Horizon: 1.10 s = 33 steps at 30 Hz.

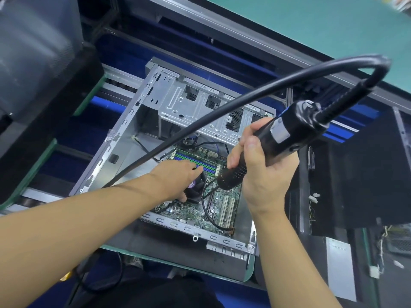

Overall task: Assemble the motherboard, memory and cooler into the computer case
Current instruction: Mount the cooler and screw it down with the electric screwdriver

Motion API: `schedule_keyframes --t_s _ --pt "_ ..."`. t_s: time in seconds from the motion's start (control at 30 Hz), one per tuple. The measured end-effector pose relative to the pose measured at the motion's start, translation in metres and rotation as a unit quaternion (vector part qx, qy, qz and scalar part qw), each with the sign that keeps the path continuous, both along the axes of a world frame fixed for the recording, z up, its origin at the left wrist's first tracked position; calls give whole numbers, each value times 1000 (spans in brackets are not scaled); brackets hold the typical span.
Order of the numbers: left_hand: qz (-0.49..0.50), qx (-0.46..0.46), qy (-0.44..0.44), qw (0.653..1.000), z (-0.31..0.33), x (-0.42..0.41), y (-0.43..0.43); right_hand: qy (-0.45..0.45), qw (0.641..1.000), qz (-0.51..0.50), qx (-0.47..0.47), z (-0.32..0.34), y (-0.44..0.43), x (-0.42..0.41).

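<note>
Inside open case [173, 103], L hand [178, 176] lies flat on cooler [196, 189], fingers [198, 168] straight; R hand [262, 172] grips elec. screwdriver [278, 135], tip down beside cooler over mobo [193, 213].

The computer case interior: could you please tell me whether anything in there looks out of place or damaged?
Nothing looks damaged. One thin black cable loops loosely across the motherboard from beside the cooler to the board's near corner, beside the white slots.

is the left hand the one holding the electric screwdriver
No, the right hand grips the electric screwdriver, while the left hand rests on the cooler inside the computer case.
</note>
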State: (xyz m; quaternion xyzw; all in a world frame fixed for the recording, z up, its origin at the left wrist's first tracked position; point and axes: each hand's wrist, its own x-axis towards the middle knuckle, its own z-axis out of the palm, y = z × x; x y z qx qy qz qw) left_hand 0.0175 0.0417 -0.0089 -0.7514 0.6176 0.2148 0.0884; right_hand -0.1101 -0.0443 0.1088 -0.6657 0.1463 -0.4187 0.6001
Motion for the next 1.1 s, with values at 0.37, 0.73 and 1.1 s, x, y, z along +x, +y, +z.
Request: schedule_keyframes --t_s 0.37,0.73,1.1 --pt "-2 -2 -11 1000 0 -1 -1 19 997 -71 -15 1 9 9" --pt "-4 -17 -31 999 -1 -2 0 55 985 -161 1 -2 29 10" --pt "-23 -77 -74 994 -4 -9 8 38 989 -144 -19 -2 29 10"
